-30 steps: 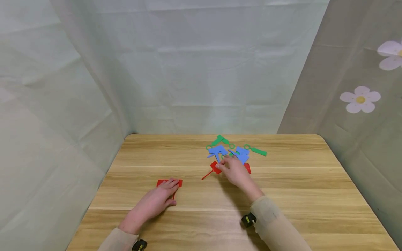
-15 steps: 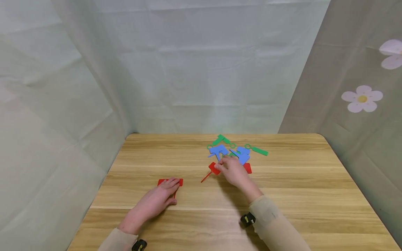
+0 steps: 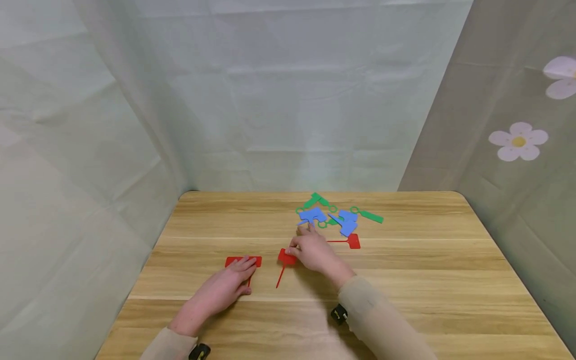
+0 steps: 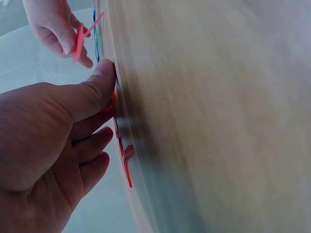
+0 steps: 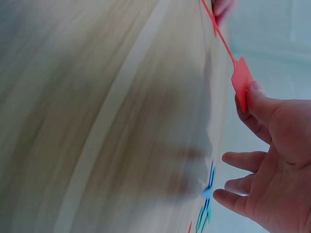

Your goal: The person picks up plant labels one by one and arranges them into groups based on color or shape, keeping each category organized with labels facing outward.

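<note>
Over the wood-grain table (image 3: 432, 295), your right hand (image 3: 313, 250) pinched a red tag (image 3: 286, 257) by its head, stem angled near and slightly left, to the right of the flat red shape (image 3: 231, 260) under your left hand (image 3: 228, 281), its fingers unclenched

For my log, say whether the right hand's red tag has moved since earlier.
Yes: in the head view, the red tag in the right hand moved left and down the picture, away from the blue tags.
</note>
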`<state>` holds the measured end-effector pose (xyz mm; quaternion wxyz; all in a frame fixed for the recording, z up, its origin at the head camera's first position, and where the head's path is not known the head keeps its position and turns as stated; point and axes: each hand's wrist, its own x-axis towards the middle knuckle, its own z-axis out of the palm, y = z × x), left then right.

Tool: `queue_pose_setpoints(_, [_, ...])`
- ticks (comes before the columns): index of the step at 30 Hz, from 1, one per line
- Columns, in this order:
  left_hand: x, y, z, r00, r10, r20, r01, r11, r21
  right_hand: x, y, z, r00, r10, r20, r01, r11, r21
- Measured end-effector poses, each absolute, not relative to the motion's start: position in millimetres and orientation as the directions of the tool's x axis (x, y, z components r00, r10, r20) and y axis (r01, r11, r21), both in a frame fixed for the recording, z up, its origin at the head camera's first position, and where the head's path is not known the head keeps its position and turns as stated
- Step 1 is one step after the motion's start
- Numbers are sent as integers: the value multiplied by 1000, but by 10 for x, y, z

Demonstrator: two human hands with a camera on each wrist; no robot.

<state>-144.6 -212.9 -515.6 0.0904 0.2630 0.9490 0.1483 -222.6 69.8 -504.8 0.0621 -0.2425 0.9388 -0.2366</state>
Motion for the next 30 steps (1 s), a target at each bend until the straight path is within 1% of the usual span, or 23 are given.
queue_pose_setpoints(4, [-1448, -2117, -5155, -844, 527, -95, 470, 814, 341, -2220, 575, -5052, -869, -495, -16, -444, 793, -417])
queue_pose_setpoints(8, [-1439, -2109, -5142, -841, 533, -88, 474, 805, 356, -2212, 488, -5056, -871, -489, -49, -434, 814, -386])
queue_pose_setpoints(24, [-1433, -2070, -5144, -857, 503, -107, 447, 832, 329, -2200, 241, -5085, -873, -475, -110, -436, 862, -260])
queue_pose_setpoints(30, [-1433, -2076, -5142, -855, 507, -107, 453, 832, 320, -2230, 184, -5058, -856, -501, -127, -468, 856, -221])
